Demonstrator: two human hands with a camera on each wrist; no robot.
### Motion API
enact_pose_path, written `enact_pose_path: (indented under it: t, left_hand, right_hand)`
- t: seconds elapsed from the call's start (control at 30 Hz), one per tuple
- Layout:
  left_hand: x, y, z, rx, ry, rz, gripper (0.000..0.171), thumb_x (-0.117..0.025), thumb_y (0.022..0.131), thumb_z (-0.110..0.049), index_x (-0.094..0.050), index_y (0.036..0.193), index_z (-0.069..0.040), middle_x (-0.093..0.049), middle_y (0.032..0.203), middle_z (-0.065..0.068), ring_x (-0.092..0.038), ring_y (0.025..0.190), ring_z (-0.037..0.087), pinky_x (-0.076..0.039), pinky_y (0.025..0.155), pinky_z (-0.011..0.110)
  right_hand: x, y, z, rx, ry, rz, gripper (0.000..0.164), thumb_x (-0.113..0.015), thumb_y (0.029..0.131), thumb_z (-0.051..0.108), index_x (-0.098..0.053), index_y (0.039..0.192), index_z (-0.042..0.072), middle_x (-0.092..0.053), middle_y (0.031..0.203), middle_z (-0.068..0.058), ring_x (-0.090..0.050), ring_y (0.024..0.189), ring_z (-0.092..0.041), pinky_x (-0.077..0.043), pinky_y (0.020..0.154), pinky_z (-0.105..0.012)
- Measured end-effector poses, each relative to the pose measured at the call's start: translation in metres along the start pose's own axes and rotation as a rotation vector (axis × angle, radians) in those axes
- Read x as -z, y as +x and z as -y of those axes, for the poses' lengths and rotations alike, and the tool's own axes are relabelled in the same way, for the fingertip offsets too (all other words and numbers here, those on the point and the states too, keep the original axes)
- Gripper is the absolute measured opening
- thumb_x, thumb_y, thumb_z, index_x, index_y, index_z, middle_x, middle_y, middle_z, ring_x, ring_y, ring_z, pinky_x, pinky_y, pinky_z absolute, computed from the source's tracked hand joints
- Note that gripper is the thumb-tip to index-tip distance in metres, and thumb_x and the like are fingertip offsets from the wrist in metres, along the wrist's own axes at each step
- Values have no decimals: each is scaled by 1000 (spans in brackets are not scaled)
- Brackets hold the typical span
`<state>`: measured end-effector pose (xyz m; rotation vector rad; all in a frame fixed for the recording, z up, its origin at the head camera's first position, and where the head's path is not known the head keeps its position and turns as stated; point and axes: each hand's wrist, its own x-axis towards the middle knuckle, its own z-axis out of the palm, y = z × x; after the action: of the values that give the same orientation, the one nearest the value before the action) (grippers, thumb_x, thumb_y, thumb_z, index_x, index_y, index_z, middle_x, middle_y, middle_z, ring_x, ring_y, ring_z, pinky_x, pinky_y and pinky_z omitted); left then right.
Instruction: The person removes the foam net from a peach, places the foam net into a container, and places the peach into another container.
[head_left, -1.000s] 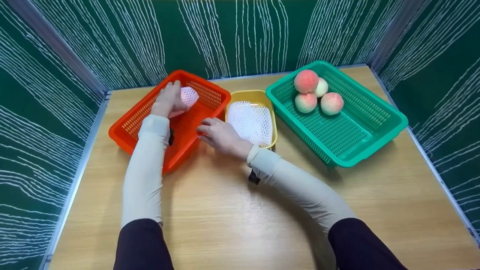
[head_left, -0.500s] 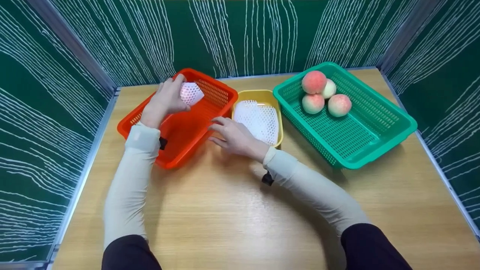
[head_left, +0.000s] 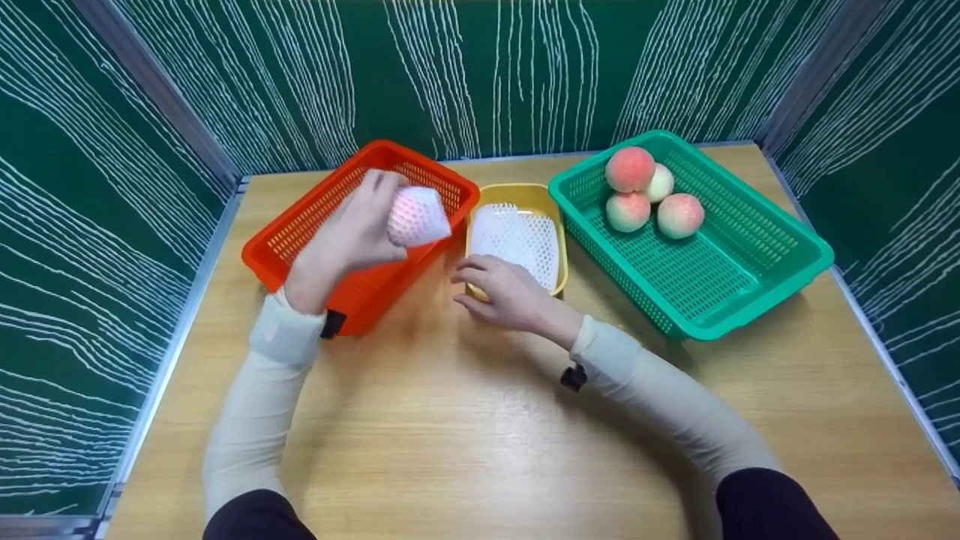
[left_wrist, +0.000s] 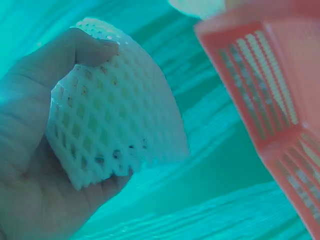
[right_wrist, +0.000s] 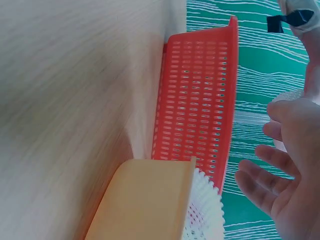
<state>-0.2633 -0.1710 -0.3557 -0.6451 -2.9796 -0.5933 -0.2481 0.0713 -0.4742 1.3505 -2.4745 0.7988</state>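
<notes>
My left hand [head_left: 352, 232] grips a peach [head_left: 412, 214] wrapped in a white foam net sleeve [left_wrist: 125, 110], held up over the red basket [head_left: 367, 307]. In the left wrist view the thumb presses on the net and fingers pass beneath it. The sleeve's cut end points away from the palm. My right hand [head_left: 510, 292] hovers at the near edge of the yellow basket [head_left: 561, 247], its fingers loosely bent with nothing between them. White foam nets [head_left: 517, 240] lie in the yellow basket.
A green basket [head_left: 750, 300] stands at the right, with several bare peaches [head_left: 681, 216] grouped toward its back. The wooden table [head_left: 480, 450] spreads in front of the baskets. Green walls [head_left: 420, 75] with white streaks enclose the back and sides.
My left hand has lifted the net-wrapped peach up from inside the red basket and brought it right. My right hand has moved right, from the red basket's edge to the yellow basket.
</notes>
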Motion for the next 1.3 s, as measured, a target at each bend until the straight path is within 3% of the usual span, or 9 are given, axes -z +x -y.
enact_pose_path:
  t: [0.17,0.27,0.57,0.8,1.03,1.3]
  left_hand:
    - [-18,-21,-21,-142,-3,-93,82,-88,67,-12,-43,136,-15,-42,133,8,-44,116,24,-46,97,42]
    - [-31,-31,-31,-194,-7,-126,80,-87,68,-14,-44,135,-15,-47,131,7,-44,113,23,-44,97,41]
    - [-76,-46,-53,-295,-53,-112,79,-83,64,-12,-44,133,-16,-48,128,5,-53,106,18,-49,90,30]
    - [-113,-49,-60,-338,-63,-65,84,-83,62,-20,-40,133,-10,-51,124,7,-54,98,21,-51,84,34]
    - [-137,-48,-61,-310,-102,-27,82,-85,64,-18,-40,132,-12,-50,125,5,-54,102,19,-51,84,35]
    - [-162,-45,-66,-322,-83,41,85,-86,65,-22,-40,136,-13,-49,127,4,-52,105,19,-50,87,36]
  right_hand:
    - [10,-25,4,43,30,-33,16,-68,91,21,-70,103,10,-66,104,-4,-61,99,-20,-51,86,-36]
    - [18,-39,5,59,57,-28,16,-68,92,21,-70,103,10,-67,102,-4,-62,97,-19,-51,85,-36]
    - [35,-80,2,113,147,-112,14,-72,88,15,-70,99,6,-68,94,-4,-63,86,-18,-53,75,-35]
    - [44,-104,-3,44,126,-110,11,-73,88,13,-71,98,8,-70,93,-1,-66,82,-16,-55,69,-34]
    - [42,-118,-10,-35,180,-80,10,-71,89,12,-72,98,9,-71,94,2,-66,82,-12,-56,71,-32]
    - [37,-132,-15,-17,182,-90,9,-73,85,4,-72,93,9,-69,87,4,-64,77,-9,-55,67,-30]
